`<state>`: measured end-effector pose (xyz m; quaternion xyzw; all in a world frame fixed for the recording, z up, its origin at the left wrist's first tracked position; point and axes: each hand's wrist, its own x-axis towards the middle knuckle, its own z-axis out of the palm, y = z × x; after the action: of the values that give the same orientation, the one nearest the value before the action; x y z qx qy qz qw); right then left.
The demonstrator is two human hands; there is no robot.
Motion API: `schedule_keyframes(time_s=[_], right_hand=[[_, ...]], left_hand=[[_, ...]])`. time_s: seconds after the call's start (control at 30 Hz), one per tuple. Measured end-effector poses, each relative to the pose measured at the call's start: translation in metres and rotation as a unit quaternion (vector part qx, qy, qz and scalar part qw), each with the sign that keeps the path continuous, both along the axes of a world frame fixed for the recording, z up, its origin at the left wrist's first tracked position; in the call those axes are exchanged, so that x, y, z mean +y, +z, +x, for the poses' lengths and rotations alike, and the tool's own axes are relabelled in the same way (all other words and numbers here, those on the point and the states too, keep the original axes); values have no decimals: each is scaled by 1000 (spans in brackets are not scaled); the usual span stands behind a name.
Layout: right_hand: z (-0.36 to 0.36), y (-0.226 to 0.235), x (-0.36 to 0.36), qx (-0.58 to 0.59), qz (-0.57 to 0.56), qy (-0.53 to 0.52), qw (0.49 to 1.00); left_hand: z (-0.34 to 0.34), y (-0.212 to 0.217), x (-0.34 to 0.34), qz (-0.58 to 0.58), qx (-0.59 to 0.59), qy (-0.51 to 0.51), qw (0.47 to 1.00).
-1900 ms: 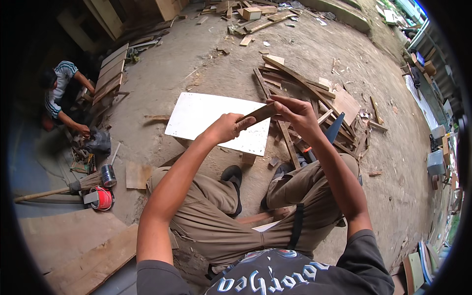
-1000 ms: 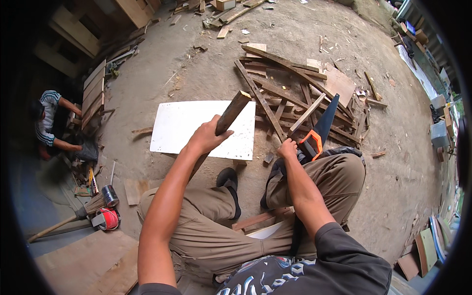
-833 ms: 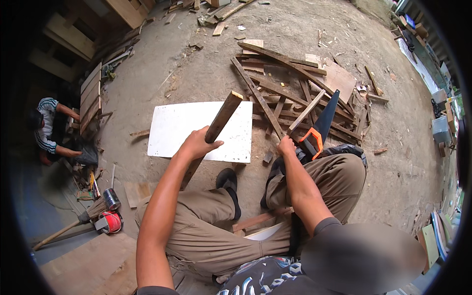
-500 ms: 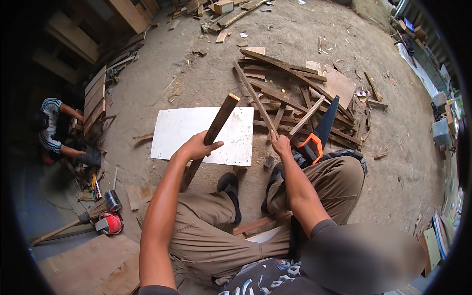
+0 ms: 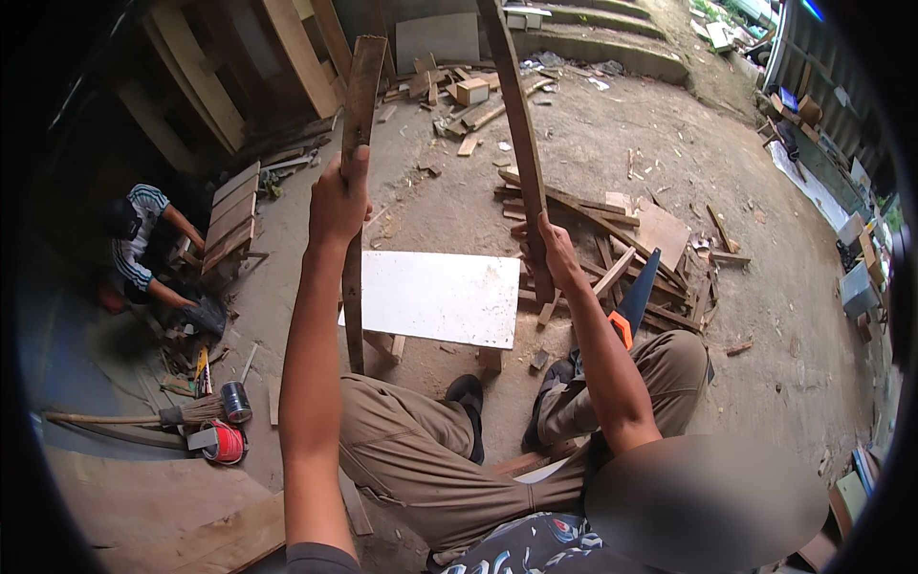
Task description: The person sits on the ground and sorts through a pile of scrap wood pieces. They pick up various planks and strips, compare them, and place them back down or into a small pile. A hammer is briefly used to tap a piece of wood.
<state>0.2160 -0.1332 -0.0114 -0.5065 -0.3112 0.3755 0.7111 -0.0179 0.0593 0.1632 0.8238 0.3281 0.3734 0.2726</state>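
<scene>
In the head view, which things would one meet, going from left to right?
Broom, left hand holding wooden strip, white board, right hand holding second strip, saw, plastic box.

Soft daylight falls from the upper right, brightening the ground (image 5: 784, 316) and white board (image 5: 440, 297), while the left stays dim, a grey blur masks the lower right, and straight edges bow toward a black rim.

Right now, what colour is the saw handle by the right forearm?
Orange where the saw handle shows; the rest is hidden. Best seen in the head view.
</scene>
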Motion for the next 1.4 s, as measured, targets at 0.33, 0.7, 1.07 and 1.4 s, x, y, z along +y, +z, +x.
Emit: schedule_keyframes(time_s=[0.33,0.7,1.07,1.4], right_hand=[[5,142,30,-96,96,-73,988],[-34,107,-16,-80,132,81,985],[-53,54,-22,-96,122,65,986],[-89,31,-8,-141,84,126,978]], left_hand=[[-16,8,-31,-44,-131,-43,989],[-6,-48,-59,-137,-243,-116,953],[4,-79,-84,-173,-238,-174,940],[-33,-67,-95,-182,-171,-151,956]])
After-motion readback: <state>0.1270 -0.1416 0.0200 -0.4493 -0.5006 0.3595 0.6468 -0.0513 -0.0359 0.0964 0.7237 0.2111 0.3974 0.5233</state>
